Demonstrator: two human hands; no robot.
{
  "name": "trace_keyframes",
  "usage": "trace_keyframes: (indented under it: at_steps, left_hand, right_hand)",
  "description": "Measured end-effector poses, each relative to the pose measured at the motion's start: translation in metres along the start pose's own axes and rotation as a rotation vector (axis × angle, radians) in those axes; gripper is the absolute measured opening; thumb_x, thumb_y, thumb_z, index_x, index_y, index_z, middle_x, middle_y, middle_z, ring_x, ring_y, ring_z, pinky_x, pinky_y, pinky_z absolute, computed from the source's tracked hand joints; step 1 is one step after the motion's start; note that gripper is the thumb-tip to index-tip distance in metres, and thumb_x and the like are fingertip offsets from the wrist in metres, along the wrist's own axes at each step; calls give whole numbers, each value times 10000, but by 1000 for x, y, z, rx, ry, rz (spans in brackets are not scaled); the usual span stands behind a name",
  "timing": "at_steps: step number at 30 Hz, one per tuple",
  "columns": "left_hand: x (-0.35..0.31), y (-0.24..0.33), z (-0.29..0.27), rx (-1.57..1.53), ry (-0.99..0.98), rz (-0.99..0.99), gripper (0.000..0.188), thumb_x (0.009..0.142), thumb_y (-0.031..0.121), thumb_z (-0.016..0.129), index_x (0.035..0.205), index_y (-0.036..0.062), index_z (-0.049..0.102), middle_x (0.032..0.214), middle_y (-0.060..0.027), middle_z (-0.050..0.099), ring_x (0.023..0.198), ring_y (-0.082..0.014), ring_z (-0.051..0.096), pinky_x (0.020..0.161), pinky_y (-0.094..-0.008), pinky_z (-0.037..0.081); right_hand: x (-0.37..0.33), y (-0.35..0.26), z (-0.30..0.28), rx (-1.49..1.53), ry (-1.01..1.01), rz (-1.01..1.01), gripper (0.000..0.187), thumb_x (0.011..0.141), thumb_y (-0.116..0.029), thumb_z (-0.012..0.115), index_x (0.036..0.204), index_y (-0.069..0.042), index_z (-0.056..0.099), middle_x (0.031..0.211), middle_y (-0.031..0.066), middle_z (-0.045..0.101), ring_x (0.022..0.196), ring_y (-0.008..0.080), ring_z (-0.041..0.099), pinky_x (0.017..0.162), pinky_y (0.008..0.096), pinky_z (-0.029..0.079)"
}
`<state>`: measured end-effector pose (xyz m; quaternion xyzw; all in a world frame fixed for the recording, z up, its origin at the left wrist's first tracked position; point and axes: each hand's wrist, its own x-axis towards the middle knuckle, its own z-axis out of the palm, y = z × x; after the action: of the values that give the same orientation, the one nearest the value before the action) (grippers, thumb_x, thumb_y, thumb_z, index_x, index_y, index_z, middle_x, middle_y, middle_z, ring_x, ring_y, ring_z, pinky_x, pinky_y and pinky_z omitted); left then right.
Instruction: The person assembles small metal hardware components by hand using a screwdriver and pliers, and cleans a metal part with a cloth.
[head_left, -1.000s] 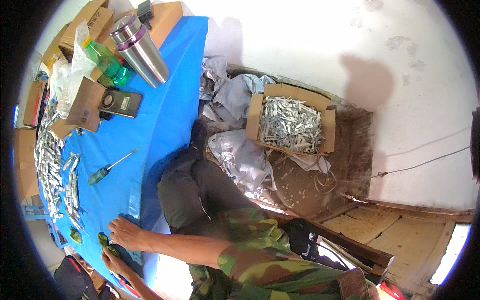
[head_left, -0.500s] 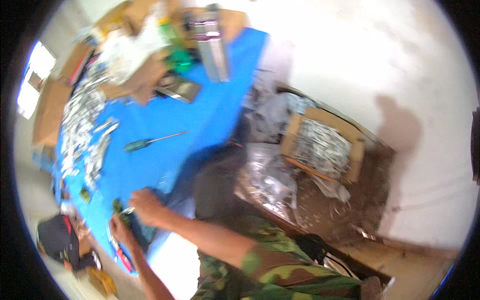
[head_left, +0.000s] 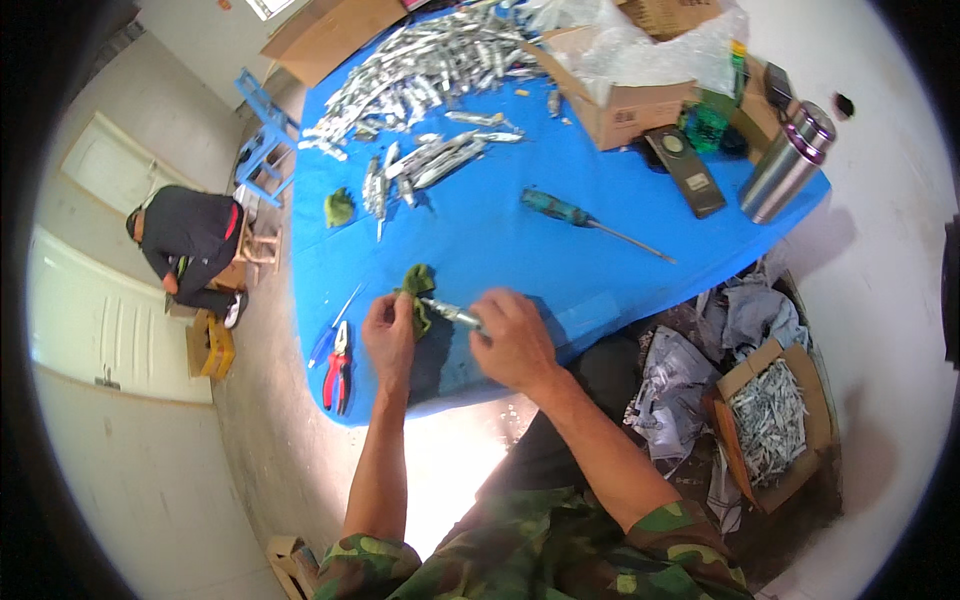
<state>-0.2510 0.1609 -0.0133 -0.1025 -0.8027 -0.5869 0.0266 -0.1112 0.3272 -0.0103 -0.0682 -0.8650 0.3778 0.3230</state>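
My left hand (head_left: 390, 328) pinches a small dark green cloth (head_left: 417, 290) above the near part of the blue-covered table. Closed around one end of a slim silver metal piece (head_left: 452, 314) is my right hand (head_left: 513, 342), a little smeared by motion. The other end of that piece touches the cloth; its exact kind cannot be made out. Beside my left hand lie pliers (head_left: 338, 372) with red and black handles and a thin blue-handled screwdriver (head_left: 325, 342). A second green cloth (head_left: 339, 207) rests farther up the table.
Several similar silver pieces (head_left: 430, 60) form a heap at the far side. A teal-handled screwdriver (head_left: 560, 208), a dark flat box (head_left: 685, 172) and a steel flask (head_left: 790, 165) stand or lie rightward. A carton (head_left: 735, 400) holds more pieces below. Another person (head_left: 190, 240) sits at left.
My view has swung left and steadied, so the table appears turned. The silver piece now shows clearly between my hands, with the cloth still at my left hand.
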Motion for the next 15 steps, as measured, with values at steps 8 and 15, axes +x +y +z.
trace_keyframes:
  at_steps: [8, 15]
  left_hand:
    - [1, 3, -1, -83, -20, 3, 235, 1029, 207, 734, 1034, -29, 734, 795, 9, 676, 702, -51, 579, 598, -237, 454]
    - [-1, 7, -6, -133, -45, -3, 234, 1027, 196, 734, 1060, -36, 742, 813, 2, 686, 719, -50, 583, 605, -237, 459]
  right_hand:
    - [2, -3, 2, -41, 29, -34, 180, 834, -79, 754, 989, -24, 682, 1110, 117, 622, 1038, 356, 617, 905, 470, 488]
    - [-13, -19, 3, -147, 55, -43, 189, 838, -110, 777, 982, -36, 679, 1126, 87, 633, 1053, 325, 622, 999, 488, 428]
